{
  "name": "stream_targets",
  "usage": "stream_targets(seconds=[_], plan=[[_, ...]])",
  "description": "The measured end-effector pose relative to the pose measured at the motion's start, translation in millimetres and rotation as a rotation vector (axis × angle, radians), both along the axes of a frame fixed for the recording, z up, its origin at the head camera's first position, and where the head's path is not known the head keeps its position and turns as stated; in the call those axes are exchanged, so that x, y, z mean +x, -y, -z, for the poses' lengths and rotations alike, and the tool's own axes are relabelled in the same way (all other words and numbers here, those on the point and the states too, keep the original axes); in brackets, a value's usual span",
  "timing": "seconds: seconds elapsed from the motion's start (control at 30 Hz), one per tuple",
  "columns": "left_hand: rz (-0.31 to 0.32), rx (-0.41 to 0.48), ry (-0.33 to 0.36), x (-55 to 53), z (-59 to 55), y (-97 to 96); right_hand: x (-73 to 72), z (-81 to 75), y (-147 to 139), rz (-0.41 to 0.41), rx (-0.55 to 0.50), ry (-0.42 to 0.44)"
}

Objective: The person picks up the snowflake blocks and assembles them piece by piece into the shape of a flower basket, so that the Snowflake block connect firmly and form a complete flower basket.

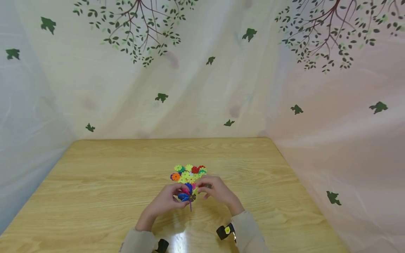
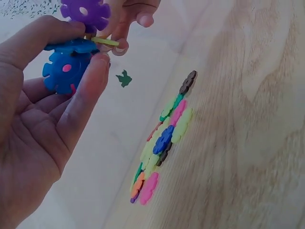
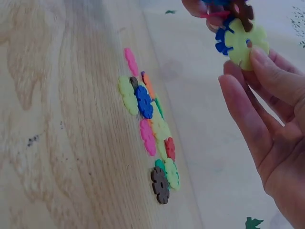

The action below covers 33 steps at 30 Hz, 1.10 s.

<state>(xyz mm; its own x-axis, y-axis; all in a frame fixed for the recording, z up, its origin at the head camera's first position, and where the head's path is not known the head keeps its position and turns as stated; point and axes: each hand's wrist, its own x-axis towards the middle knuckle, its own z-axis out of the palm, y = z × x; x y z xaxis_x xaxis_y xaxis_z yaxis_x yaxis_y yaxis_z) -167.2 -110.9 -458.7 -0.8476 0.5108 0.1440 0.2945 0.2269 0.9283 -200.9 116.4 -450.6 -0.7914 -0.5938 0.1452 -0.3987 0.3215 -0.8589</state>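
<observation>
My left hand (image 1: 164,201) grips a joined cluster of notched plastic snowflake discs above the table. A blue disc (image 2: 59,76) and a purple disc (image 2: 86,13) of that cluster show in the left wrist view, and a brown disc (image 3: 245,18) in the right wrist view. From the other side, my right hand (image 3: 274,112) pinches a yellow-green disc (image 3: 238,45) at the cluster's edge, thumb on its face. Whether this disc is slotted into the cluster I cannot tell. The fingers hide part of the cluster.
Beyond the hands, a loose pile of snowflake discs (image 1: 190,175) in several colours lies on the wooden table (image 1: 110,175). A brown disc (image 2: 188,82) lies at one end of the pile. A pale curtain (image 1: 196,116) with leaf and bird prints hangs around the table.
</observation>
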Motion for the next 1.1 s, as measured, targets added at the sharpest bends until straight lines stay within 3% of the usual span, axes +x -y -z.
stream_targets(seconds=[0.1,0.33,0.47,0.63,0.83,0.97,1.1], plan=[[0.026,-0.006,0.005,-0.5,0.6,-0.5,-0.3,2.1,0,-0.012,0.003,0.009],[-0.037,-0.048,-0.005,0.1,6.6,1.7,-2.0,10.9,5,0.076,0.038,0.004],[-0.128,-0.119,-0.046,-0.2,12.9,9.6,-8.5,20.3,10,0.14,0.209,-0.017],[-0.248,-0.202,-0.1,-0.8,18.5,18.9,-12.0,28.5,21,0.112,0.49,-0.123],[-0.309,-0.256,-0.119,-0.4,17.6,19.2,-11.8,24.2,43,0.139,0.723,-0.235],[-0.341,-0.283,-0.115,0.9,17.5,17.6,-13.6,21.9,49,0.145,0.793,-0.261],[-0.368,-0.308,-0.081,2.0,19.0,16.6,-15.9,23.1,48,0.15,0.775,-0.265]])
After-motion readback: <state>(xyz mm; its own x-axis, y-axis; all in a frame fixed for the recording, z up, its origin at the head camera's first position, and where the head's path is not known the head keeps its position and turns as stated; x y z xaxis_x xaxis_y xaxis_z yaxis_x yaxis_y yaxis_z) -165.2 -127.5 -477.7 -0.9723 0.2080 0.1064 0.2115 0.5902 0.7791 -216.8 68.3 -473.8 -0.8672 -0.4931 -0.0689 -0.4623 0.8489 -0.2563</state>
